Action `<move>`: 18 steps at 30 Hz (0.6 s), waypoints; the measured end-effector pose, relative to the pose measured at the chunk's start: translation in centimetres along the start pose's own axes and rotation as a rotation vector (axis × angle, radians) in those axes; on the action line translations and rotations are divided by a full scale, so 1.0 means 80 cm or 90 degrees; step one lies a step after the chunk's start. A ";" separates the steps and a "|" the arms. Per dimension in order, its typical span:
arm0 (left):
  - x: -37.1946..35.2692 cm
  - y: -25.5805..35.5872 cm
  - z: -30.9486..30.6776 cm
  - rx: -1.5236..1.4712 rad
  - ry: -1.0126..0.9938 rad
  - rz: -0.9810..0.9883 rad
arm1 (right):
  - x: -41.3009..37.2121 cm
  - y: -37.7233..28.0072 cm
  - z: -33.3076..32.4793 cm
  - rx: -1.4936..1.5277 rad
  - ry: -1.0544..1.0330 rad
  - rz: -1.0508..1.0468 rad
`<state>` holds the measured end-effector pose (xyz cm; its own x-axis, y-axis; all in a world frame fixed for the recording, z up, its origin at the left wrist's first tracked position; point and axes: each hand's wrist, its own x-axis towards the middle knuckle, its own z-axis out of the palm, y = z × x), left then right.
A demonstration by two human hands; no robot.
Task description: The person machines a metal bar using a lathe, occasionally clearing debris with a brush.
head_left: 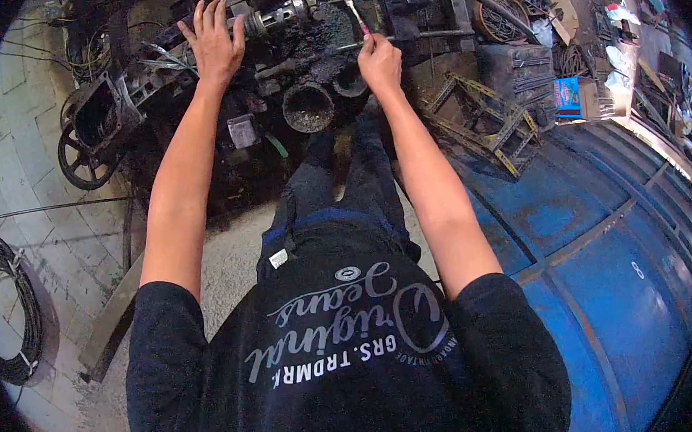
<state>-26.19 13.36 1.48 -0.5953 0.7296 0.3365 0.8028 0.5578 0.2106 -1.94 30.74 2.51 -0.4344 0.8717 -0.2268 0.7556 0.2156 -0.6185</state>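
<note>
One brush (two hands)

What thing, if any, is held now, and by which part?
The right grip holds a brush-like tool by its reddish handle; the left grip is open, nothing visibly held.

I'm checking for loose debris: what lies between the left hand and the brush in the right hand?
In the head view, a shiny cylindrical machine part and dark shavings lie between the left hand and the brush.
</note>
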 end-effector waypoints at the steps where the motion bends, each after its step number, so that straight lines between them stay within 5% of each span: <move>1: 0.000 0.000 0.000 0.000 -0.001 0.001 | 0.002 0.001 -0.001 -0.018 -0.003 -0.001; 18: 0.000 -0.002 0.003 -0.004 0.010 -0.002 | 0.017 0.009 -0.007 -0.011 0.020 0.036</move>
<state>-26.34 13.36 1.21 -0.5977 0.7214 0.3498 0.8008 0.5583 0.2170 -1.74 32.33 2.20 -0.3756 0.8959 -0.2373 0.7873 0.1734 -0.5917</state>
